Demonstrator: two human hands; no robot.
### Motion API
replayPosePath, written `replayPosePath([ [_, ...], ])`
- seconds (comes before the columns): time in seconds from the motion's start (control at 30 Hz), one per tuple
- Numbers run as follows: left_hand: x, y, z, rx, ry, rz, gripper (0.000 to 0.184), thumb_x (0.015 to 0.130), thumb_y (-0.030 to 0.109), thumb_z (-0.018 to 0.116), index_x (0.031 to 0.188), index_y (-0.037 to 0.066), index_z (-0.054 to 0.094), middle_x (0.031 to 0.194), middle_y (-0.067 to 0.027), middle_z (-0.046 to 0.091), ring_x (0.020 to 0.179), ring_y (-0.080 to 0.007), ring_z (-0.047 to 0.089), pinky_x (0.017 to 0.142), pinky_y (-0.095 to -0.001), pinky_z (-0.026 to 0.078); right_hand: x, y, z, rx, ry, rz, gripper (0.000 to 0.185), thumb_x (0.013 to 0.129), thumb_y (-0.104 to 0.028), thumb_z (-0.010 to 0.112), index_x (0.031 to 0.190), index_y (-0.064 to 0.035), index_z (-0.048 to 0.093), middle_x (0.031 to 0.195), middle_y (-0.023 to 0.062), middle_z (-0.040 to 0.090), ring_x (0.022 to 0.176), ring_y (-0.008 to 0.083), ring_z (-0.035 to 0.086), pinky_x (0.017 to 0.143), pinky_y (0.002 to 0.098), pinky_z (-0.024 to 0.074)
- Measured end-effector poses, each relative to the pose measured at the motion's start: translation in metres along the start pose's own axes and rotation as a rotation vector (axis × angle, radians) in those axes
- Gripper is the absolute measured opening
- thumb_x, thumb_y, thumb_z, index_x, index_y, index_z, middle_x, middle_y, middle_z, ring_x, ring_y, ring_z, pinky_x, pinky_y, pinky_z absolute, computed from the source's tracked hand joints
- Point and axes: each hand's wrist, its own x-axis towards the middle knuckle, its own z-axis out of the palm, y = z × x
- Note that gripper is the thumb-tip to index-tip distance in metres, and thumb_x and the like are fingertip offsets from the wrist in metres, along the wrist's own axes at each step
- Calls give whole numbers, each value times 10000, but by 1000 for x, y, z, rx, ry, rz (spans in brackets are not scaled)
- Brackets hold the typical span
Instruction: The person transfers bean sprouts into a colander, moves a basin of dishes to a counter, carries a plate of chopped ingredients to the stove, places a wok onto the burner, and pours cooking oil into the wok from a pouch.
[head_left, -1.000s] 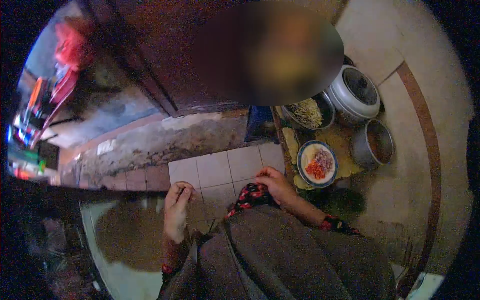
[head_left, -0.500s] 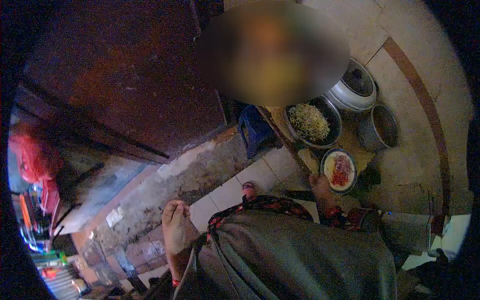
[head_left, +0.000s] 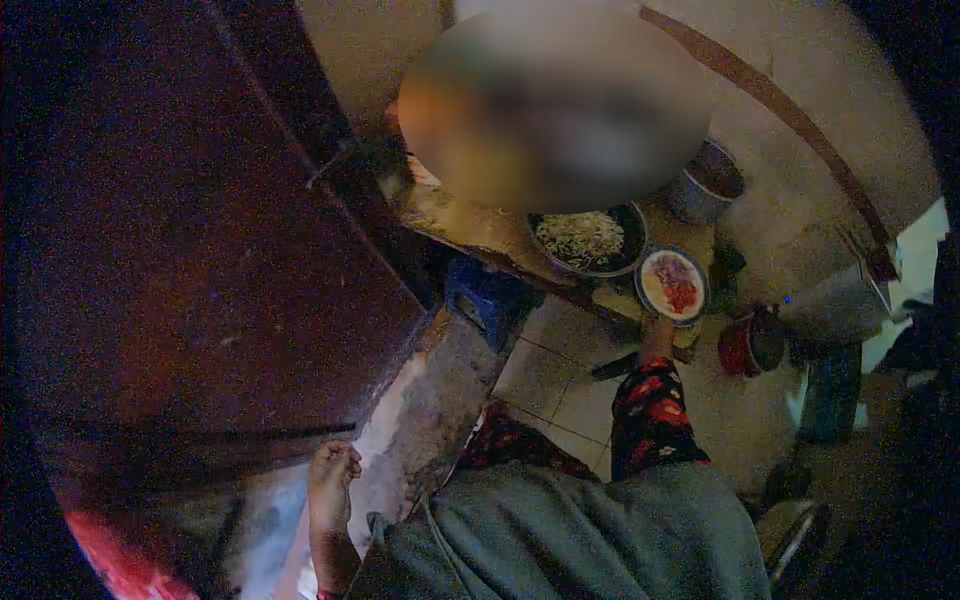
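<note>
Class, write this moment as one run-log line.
left hand: curled; right hand: at plate, grip unclear; on plate: red, purple chopped pieces; bowl: pale strips

Left hand (head_left: 333, 472), fingers (head_left: 344, 454) curled

You face a low yellowish-brown table (head_left: 478, 224); directly on it: dark round metal bowl (head_left: 634, 236), blue-rimmed white round plate (head_left: 649, 292) just beside.

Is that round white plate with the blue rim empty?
Partly full: red pieces and pinkish pieces lie on the plate, leaving some white showing.
</note>
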Motion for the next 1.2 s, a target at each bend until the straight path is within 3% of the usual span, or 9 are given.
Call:
replayPosePath([
  [0.1, 37, 15, 11, 104, -131, -36, 97, 862, 94, 539, 941, 39, 526, 801, -49, 555, 688, -115, 506, 620, -238, 413, 37, 8, -19, -1263, -180, 17, 353, 905, -223, 433, 1218, -60, 438, 1188, 48, 475, 1003, 222, 476, 847, 335, 409],
  [0.17, 54, 22, 32, 107, -147, -68, 101, 864, 90, 536, 948, 35, 524, 813, -58, 566, 690, -119, 515, 629, -240, 420, 63, 38, -42, -1286, -55, 228, 363, 905, -221, 437, 1225, -52, 434, 1173, 38, 481, 996, 236, 473, 844, 341, 409],
  [0.27, 70, 19, 28, 130, -290, -61, 114, 868, 87, 529, 968, 33, 517, 828, -73, 582, 693, -128, 533, 645, -245, 433, 85, 89, -72, -42, 491, 575, 421, 878, -300, 487, 1186, -14, 474, 1076, 92, 569, 922, 291, 544, 776, 392, 459],
  [0.37, 72, 15, 24, 160, -299, -91, 121, 866, 89, 529, 973, 35, 514, 828, -79, 581, 697, -140, 538, 644, -256, 442, 6, 40, -51, -1300, 196, 111, 466, 839, -407, 506, 1157, -65, 516, 1038, 93, 594, 858, 264, 576, 706, 402, 479],
  [0.4, 75, 15, 22, 114, -303, -98, 124, 865, 92, 531, 974, 35, 515, 827, -79, 580, 696, -141, 538, 642, -256, 443, -11, 25, -45, -1358, 196, 128, 428, 834, -392, 513, 1105, -61, 529, 1001, 92, 598, 831, 256, 579, 685, 399, 480],
  [0.63, 87, 27, 15, 242, -449, -186, 138, 856, 129, 553, 957, 37, 535, 817, -60, 578, 709, -131, 536, 645, -255, 442, -155, -54, 2, -719, 519, 612, 272, 796, -292, 559, 744, -32, 621, 741, 85, 627, 646, 196, 601, 538, 374, 483],
  [0.73, 111, -10, -14, 368, -670, -155, 179, 857, 171, 557, 981, 42, 547, 856, -47, 596, 767, -133, 554, 678, -262, 449, -245, -75, 48, -334, 639, 608, 190, 769, -131, 599, 940, -65, 548, 839, 76, 593, 642, 196, 556, 544, 379, 481],
  [0.77, 113, -9, -7, 394, -704, -182, 197, 856, 175, 557, 1002, 44, 543, 875, -50, 601, 789, -138, 559, 688, -264, 452, -268, -50, 42, 48, 573, 357, 50, 777, -27, 518, 816, -2, 537, 777, 105, 596, 631, 205, 586, 498, 311, 472],
  [1.2, 112, -36, -33, 138, -1075, -380, 777, 777, 81, 636, 1395, 145, 169, 1278, -100, 413, 1038, -209, 513, 810, -345, 473, -512, -136, 141, 63, 197, 325, 221, 788, -68, 610, 980, -21, 512, 824, 73, 584, 718, 174, 587, 643, 327, 516],
])
